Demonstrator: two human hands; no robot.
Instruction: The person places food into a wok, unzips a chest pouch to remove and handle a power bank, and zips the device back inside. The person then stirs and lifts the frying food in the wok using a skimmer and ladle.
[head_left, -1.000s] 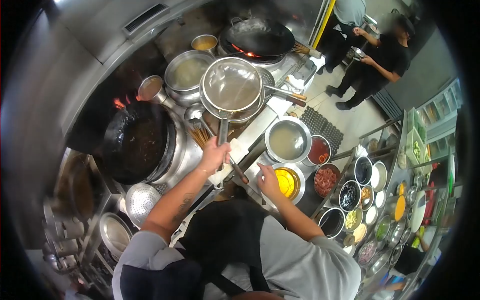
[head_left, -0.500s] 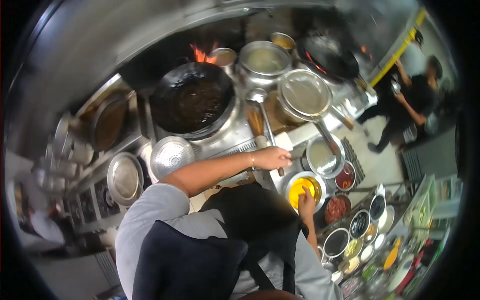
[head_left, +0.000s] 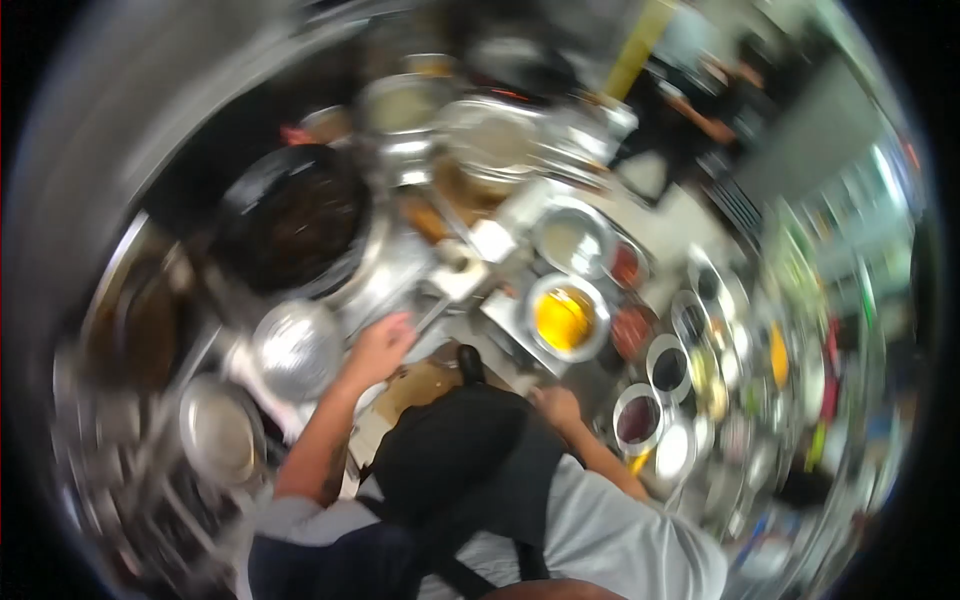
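The whole view is smeared by motion. My left hand (head_left: 383,343) is over the front edge of the stove, right of a perforated metal strainer (head_left: 298,348); its fingers are too blurred to read. My right hand (head_left: 556,406) is near my apron, below a metal bowl of bright yellow liquid (head_left: 564,317), and its fingers are blurred too. Up and left of my left hand sits a large black wok (head_left: 292,222). A brush with a pale handle (head_left: 425,215) lies right of the wok.
A round sieve (head_left: 490,138) rests on a pot at the back. Another wok (head_left: 515,68) stands beyond it, over a flame. Ingredient containers (head_left: 668,368) line the right side. Two people (head_left: 735,105) stand at the upper right. A metal pan (head_left: 220,432) is at lower left.
The view has swung. My left hand has moved left and down from the utensil handles towards the strainer. My right hand has drawn back from the yellow bowl towards my apron.
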